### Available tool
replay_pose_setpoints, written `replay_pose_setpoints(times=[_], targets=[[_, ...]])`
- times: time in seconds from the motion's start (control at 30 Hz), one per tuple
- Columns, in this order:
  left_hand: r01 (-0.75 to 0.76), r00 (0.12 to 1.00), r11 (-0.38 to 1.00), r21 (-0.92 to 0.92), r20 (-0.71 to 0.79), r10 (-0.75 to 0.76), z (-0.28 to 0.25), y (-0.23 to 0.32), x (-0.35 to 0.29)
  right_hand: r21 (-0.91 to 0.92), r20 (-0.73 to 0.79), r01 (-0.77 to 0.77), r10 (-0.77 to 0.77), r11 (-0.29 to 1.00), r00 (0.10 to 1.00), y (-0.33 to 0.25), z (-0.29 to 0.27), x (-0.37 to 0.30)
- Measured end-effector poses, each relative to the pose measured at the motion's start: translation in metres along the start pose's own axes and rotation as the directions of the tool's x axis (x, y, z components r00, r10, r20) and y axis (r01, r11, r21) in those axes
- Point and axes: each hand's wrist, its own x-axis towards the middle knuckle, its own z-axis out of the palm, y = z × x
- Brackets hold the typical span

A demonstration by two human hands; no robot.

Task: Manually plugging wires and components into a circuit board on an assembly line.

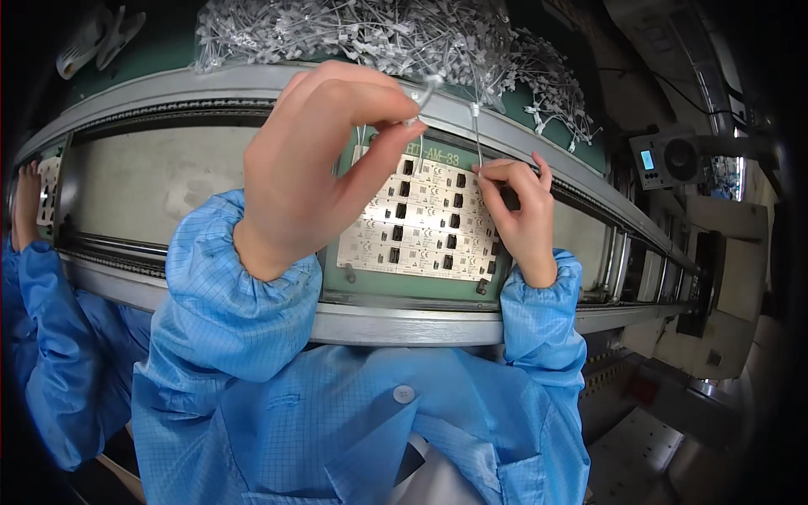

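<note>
My left hand [303,164] is raised over the far left part of a white circuit board panel [429,215]. Its thumb and forefinger pinch a short grey cable [432,88] with white connectors. At the panel's far right corner, the fingertips of my right hand [523,220] close on the lower end of another cable [477,130], which rises toward the far rail. Rows of black components and printed markings cover the panel. It lies on a green fixture plate [400,296]. My left hand hides the panel's far left corner.
Beyond the far rail [210,82] lies a heap of white-ended cables [353,38], partly in clear plastic. The near rail [404,326] runs before me. A co-worker's hand [28,198] touches another panel [49,192] at far left. A grey device [669,158] stands at right.
</note>
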Motion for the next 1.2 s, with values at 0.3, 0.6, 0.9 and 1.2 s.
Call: replay_pose_setpoints(times=[0.3,0.6,0.9,1.2], targets=[[-0.021,0.992,0.999,-0.036,0.123,0.025,0.000,-0.005,-0.001,-0.018,0.129,-0.040,0.042,0.999,0.991,0.003,-0.001,0.002],[-0.010,0.993,0.999,-0.052,0.120,0.016,0.007,-0.001,-0.003,0.011,0.205,-0.020,0.018,1.000,0.979,0.009,-0.004,0.007],[-0.040,0.999,0.996,-0.078,0.006,0.040,0.011,-0.001,-0.006,-0.032,0.174,0.079,-0.073,0.996,0.982,0.004,-0.001,0.004],[-0.034,0.999,0.997,-0.072,0.012,0.035,0.014,-0.005,-0.006,0.110,0.170,-0.036,0.017,0.993,0.985,0.018,0.001,0.003]])
